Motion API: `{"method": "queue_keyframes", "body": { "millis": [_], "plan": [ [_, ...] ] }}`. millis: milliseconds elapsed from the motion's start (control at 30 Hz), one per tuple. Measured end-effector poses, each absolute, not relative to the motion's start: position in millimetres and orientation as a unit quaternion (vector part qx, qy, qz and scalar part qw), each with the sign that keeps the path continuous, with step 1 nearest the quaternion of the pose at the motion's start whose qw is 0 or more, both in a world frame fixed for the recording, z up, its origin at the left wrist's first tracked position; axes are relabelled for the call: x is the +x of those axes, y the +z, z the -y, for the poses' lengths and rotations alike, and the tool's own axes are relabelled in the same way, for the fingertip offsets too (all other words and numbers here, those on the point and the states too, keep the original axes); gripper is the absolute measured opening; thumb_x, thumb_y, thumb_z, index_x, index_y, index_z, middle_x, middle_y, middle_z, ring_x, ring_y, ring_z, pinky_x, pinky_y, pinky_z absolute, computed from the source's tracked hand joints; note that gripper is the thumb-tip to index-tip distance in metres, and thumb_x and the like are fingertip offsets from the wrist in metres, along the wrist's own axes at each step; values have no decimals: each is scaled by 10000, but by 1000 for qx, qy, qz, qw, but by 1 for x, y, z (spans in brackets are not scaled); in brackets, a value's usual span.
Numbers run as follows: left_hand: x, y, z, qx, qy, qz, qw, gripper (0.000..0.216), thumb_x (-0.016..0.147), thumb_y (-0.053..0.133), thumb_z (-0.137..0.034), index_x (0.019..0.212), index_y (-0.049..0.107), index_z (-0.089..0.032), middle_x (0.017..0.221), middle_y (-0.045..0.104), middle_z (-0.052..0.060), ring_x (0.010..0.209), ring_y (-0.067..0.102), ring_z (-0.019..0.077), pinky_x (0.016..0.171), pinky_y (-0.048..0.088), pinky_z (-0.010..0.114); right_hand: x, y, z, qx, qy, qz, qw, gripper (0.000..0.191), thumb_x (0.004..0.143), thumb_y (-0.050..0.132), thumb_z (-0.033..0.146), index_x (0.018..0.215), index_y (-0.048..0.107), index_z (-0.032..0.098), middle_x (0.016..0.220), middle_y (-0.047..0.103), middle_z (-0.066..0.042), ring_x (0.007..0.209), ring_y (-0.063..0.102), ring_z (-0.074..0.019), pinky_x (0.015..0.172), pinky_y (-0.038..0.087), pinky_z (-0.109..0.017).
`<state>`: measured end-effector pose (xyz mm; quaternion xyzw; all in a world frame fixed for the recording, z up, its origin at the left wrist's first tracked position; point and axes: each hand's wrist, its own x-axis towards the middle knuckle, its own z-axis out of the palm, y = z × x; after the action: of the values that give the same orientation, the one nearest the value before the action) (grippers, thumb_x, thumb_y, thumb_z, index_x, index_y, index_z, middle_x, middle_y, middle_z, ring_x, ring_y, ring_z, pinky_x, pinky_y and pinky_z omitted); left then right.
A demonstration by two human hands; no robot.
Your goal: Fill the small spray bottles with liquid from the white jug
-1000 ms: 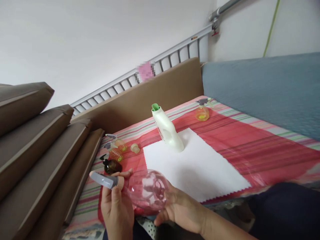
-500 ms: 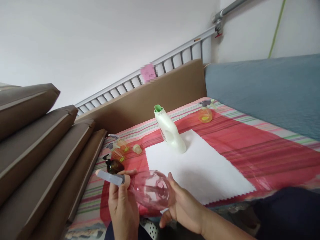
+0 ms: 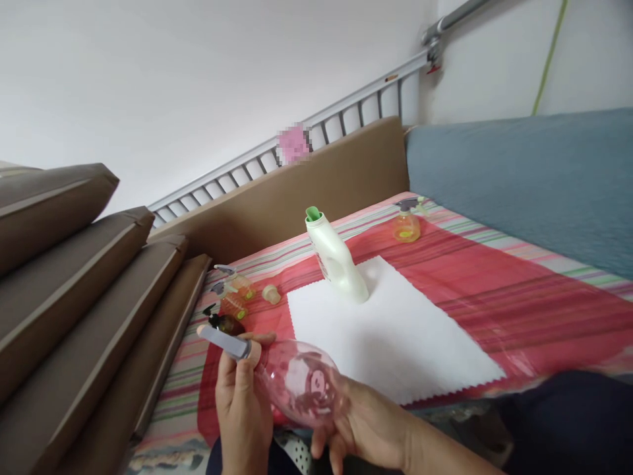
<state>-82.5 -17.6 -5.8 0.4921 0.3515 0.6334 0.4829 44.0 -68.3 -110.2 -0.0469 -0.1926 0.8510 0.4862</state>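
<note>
A clear pinkish spray bottle (image 3: 299,379) with a grey spray head lies tilted across both my hands, above the near edge of the table. My left hand (image 3: 242,396) is closed round its neck, just under the spray head. The base end rests against the palm of my right hand (image 3: 363,422), whose fingers curl beneath it. Beyond stands a pale green bottle (image 3: 339,260) with a green spout insert and no cap, on a white sheet (image 3: 405,340) with zigzag edges.
At the left are a dark brown pump bottle (image 3: 227,323), two small orange-tinted spray bottles (image 3: 232,303) and a pale cap (image 3: 271,294). Another small spray bottle (image 3: 406,227) stands far right. Stacked brown cushions (image 3: 74,277) line the left; a blue padded backrest (image 3: 519,185) bounds the right.
The spray bottle has turned in my hands, its base swinging slightly down and toward me. My right hand has shifted lower, its thumb now less visible. The standing bottles have not moved.
</note>
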Motion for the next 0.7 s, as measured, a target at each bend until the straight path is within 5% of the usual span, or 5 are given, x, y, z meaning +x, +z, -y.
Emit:
{"method": "queue_keyframes", "body": {
  "millis": [100, 167, 267, 500, 700],
  "plan": [
    [-84, -6, 18, 504, 626, -333, 494, 240, 779, 662, -378, 924, 635, -188, 900, 699, 58, 889, 646, 186, 810, 496, 278, 43, -118, 68, -43, 863, 203, 460, 655, 823, 453, 688, 990, 611, 74, 668, 694, -99, 518, 656, -161, 450, 509, -213],
    [-85, -6, 18, 514, 621, -329, 492, 271, 793, 642, -406, 947, 637, -183, 910, 698, 61, 891, 643, 184, 823, 490, 275, 43, -119, 66, -27, 894, 203, 398, 829, 789, 266, 801, 883, 632, 63, 648, 698, -132, 426, 616, -141, 400, 479, -201],
    [-86, -9, 19, 515, 621, -337, 485, 283, 803, 625, -426, 929, 650, -173, 896, 693, 66, 888, 641, 188, 832, 484, 280, 42, -108, 65, -27, 901, 192, 388, 956, 740, 152, 852, 982, 628, 60, 763, 716, -169, 524, 670, -185, 437, 508, -231],
    [-87, -10, 21, 522, 628, -301, 492, 251, 774, 672, -383, 928, 659, -185, 899, 687, 56, 896, 630, 183, 842, 479, 268, 39, -100, 70, -43, 828, 218, 514, 602, 776, 581, 625, 1127, 587, 136, 935, 704, -106, 725, 689, -201, 527, 528, -241],
    [-86, -8, 21, 518, 627, -317, 488, 243, 780, 665, -388, 912, 662, -184, 875, 686, 42, 864, 635, 163, 818, 487, 237, 41, -106, 67, -53, 897, 200, 391, 993, 731, 124, 858, 1025, 623, 52, 785, 716, -177, 442, 628, -156, 383, 480, -223]
  ]
}}
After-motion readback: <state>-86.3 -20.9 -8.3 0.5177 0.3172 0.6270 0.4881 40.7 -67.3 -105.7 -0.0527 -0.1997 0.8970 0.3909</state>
